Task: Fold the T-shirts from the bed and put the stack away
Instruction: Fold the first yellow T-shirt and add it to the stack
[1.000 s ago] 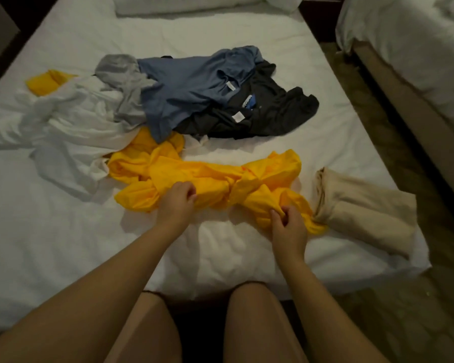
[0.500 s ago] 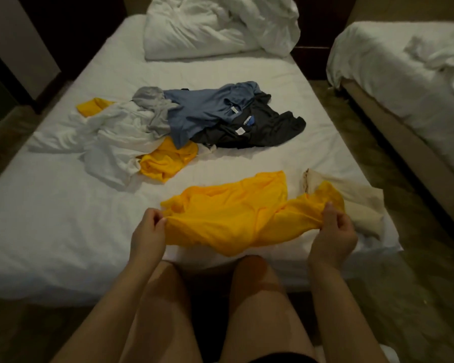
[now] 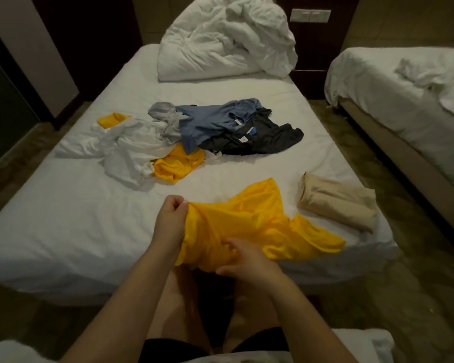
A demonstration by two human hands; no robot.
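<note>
A crumpled yellow T-shirt (image 3: 254, 221) hangs over the near edge of the white bed (image 3: 71, 226). My left hand (image 3: 172, 218) pinches its upper left edge. My right hand (image 3: 243, 258) grips the cloth low at the front. A folded beige T-shirt (image 3: 338, 203) lies at the bed's near right corner. Farther back lies a loose pile: a white shirt (image 3: 126, 150), a second yellow one (image 3: 178, 163), a grey one (image 3: 165, 119), a blue one (image 3: 215, 121) and a black one (image 3: 262, 140).
A bunched white duvet (image 3: 228, 40) sits at the head of the bed. A second bed (image 3: 409, 100) stands to the right across a narrow floor gap. My bare legs (image 3: 184, 305) stand against the bed's near edge. A dark cabinet (image 3: 8, 106) is at left.
The yellow T-shirt was pulled from the pile toward the near edge and stretched between both hands. My right hand has since left its right end and moved in to the shirt's lower front.
</note>
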